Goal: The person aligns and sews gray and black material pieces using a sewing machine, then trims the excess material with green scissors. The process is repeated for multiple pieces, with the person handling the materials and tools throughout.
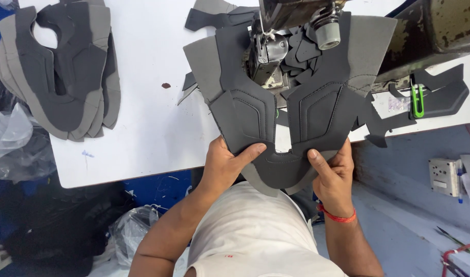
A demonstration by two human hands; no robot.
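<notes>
A dark grey and light grey shoe upper piece (276, 107), U-shaped with stitched panels, lies spread under the sewing machine head (276, 46) at the table's front edge. My left hand (227, 164) grips its near left lobe, thumb on top. My right hand (332, 166), with a red band at the wrist, grips the near right lobe. The piece's far middle sits around the presser foot, where several small dark cut pieces lie.
A stack of similar grey uppers (60, 66) lies at the table's far left. The white table (147, 118) carries loose dark scraps and green-handled snips (417, 100) at the right. Plastic bags (14, 143) hang on the left, a grey box (445, 177) on the right.
</notes>
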